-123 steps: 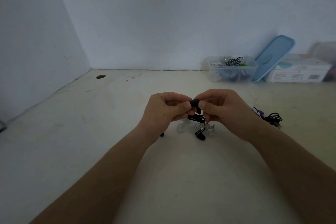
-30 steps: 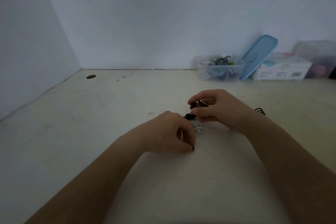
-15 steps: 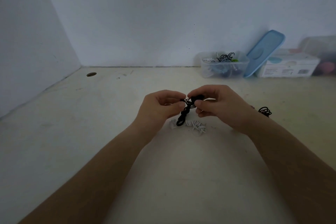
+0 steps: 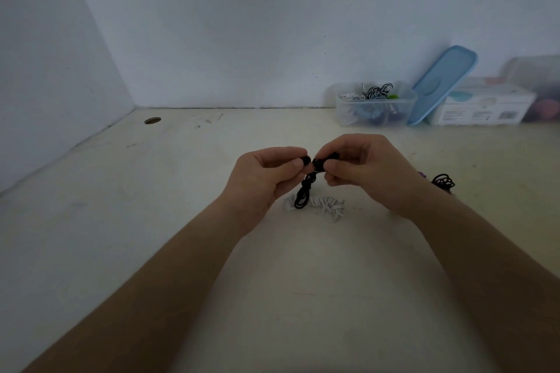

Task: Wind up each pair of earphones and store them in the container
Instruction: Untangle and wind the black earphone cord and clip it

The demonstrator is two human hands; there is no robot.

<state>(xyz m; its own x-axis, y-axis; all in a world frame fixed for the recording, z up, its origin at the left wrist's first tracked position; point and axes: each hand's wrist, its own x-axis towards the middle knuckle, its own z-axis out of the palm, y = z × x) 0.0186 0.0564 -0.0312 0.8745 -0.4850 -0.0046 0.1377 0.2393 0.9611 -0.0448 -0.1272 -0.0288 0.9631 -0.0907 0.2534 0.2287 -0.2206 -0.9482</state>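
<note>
A pair of black earphones (image 4: 306, 188) is held above the middle of the worktop (image 4: 181, 221), gripped by both hands. One earbud end is pinched between the thumb and fingers of the left hand (image 4: 266, 179), and the top of the bundle is pinched by the curled fingers of the right hand (image 4: 363, 172). A looped tail of cable hangs down between them, over a coiled pair of white earphones (image 4: 328, 206) lying on the worktop. A further dark bundle (image 4: 443, 182) lies nearer the right edge. The container (image 4: 348, 115) stands open at the far edge, toward the far right corner, with several earphones inside; a blue lid (image 4: 442, 82) is propped at a tilt just beside it.

The winding is judged unfinished. Were either pinch relaxed, the loops could spring loose and the coil be undone. The hanging tail could be snagged in the white pair below, so that both are lifted together. A loosely secured bundle could also unravel once dropped into the container and become tangled with those stored.
</note>
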